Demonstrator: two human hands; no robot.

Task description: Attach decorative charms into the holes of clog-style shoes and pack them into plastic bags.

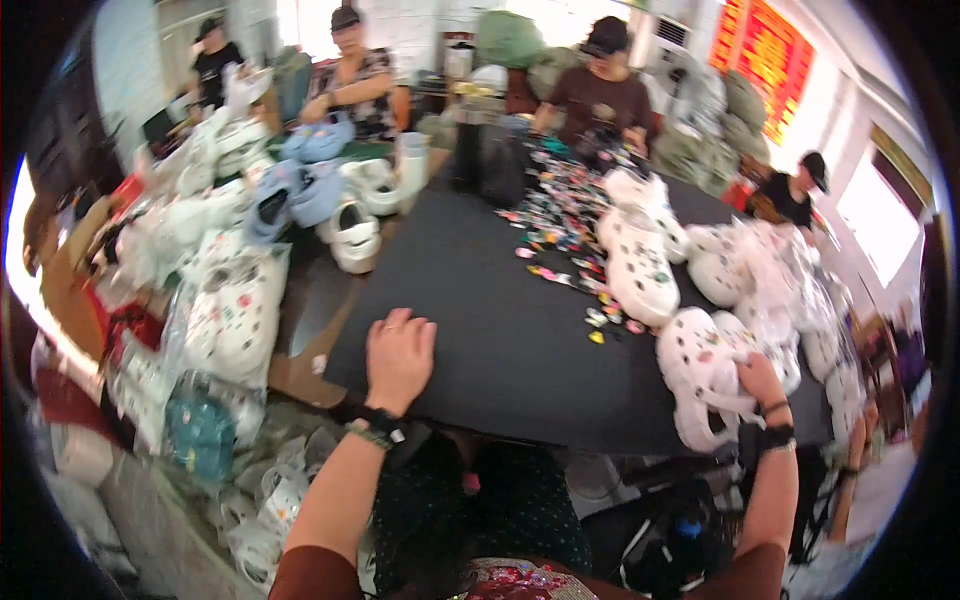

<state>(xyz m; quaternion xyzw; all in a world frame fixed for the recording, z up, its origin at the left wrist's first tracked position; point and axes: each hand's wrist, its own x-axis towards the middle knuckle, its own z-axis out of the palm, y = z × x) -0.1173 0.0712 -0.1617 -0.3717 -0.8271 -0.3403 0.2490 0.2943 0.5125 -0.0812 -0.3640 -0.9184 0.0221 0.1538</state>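
Flat on the black tabletop rests my left hand, fingers stretched forward and nothing in them. On the right side, my right hand is closed on a white clog with round holes, gripping it near its strap; the fingertips are partly hidden. This clog lies tilted at the table's near right edge, against other white clogs. Farther back another white clog lies beside a loose heap of small colourful shoe charms. A yellow charm is among the nearest ones.
White clogs in clear plastic bags pile up on the left, near blue clogs. More bagged clogs crowd the right edge. Dark cylindrical containers stand at the back. Several people sit around; one works across the table.
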